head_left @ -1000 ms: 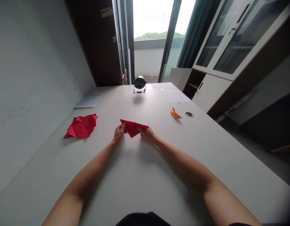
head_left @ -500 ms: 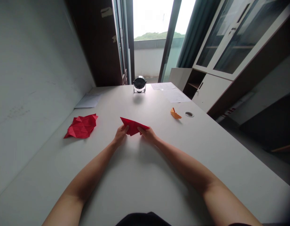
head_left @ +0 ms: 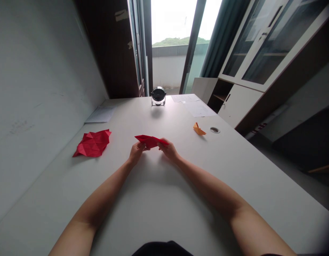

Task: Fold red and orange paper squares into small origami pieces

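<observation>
A folded piece of red paper (head_left: 150, 141) is held between my two hands over the middle of the table. My left hand (head_left: 137, 151) pinches its left part, thumb on the near face. On the other side my right hand (head_left: 168, 149) grips the right end, thumb on top. The fingers behind the paper are partly hidden. Off to the left lies a creased, partly opened red sheet (head_left: 93, 143). A small folded orange paper piece (head_left: 199, 129) rests to the right of my hands.
A round black device on a stand (head_left: 158, 95) is at the table's far end. White sheets (head_left: 199, 107) lie at the far right and a paper stack (head_left: 99, 114) at the far left by the wall. A cable hole (head_left: 215, 130) sits near the right edge.
The red paper in my hands has tilted flatter, its upper edge now lower and its lower point no longer hanging down. Both hands keep hold of it in nearly the same place.
</observation>
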The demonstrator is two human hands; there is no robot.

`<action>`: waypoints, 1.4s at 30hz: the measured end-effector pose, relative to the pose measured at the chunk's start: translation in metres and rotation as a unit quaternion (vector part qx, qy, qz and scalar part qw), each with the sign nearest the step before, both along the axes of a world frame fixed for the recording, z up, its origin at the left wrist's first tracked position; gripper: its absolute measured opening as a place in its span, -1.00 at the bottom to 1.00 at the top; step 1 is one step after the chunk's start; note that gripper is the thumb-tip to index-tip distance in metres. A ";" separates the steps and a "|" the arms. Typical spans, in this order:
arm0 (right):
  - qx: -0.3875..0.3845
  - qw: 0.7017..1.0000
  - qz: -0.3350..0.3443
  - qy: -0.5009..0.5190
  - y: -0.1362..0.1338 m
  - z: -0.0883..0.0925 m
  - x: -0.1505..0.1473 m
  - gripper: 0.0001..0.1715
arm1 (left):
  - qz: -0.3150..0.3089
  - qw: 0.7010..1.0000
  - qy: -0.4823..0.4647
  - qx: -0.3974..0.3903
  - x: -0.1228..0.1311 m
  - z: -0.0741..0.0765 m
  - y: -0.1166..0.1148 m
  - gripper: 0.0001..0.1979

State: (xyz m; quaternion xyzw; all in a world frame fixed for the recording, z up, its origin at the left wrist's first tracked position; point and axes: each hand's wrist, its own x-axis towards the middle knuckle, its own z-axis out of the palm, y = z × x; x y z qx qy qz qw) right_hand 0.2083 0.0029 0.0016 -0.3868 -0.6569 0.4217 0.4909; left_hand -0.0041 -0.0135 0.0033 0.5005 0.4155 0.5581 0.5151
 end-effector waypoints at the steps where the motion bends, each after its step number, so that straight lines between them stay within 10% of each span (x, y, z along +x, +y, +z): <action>1: -0.009 1.000 0.003 0.009 0.000 0.001 0.001 -0.54 | 0.007 1.000 0.004 0.001 -0.001 -0.001 0.001 -0.48; 34: -0.013 0.996 0.044 -0.082 0.003 -0.007 0.000 -0.64 | 0.024 1.000 0.001 0.006 -0.004 -0.007 0.003 -0.65; 42: 0.042 0.991 -0.047 -0.122 0.002 -0.005 0.000 -0.80 | 0.022 1.000 -0.005 -0.017 -0.002 0.002 -0.001 -0.64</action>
